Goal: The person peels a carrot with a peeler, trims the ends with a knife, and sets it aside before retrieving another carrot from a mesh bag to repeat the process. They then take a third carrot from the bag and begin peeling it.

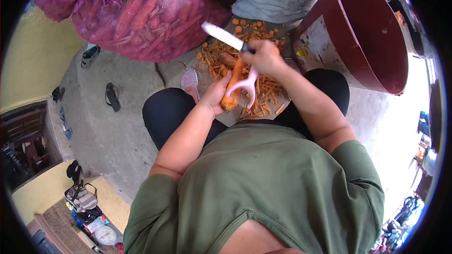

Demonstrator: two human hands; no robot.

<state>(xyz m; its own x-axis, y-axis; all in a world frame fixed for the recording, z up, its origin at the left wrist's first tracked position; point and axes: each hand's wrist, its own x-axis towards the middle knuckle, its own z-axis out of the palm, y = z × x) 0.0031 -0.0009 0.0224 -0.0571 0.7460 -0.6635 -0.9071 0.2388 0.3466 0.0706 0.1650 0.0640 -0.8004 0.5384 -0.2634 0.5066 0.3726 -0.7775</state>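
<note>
Left hand (213,98) is wrapped round a carrot (235,77). Right hand (266,58) is closed on a pink peeler (250,87) and a white knife (220,35) (both at once), peels (213,62) on the floor (120,129) below

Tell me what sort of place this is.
Probably a concrete yard or doorstep used for bulk carrot preparation: a pink mesh sack of carrots, orange peelings strewn on the floor, and a large red tub beside them.

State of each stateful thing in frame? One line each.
carrot: gripped in left hand.
pink peeler: in right hand grip, against the carrot.
knife: same right hand, blade pointing up-left.
red bucket: tilted, inside looks empty.
mesh sack: stuffed with carrots, top looks open.
peelings: scattered on floor.
</note>
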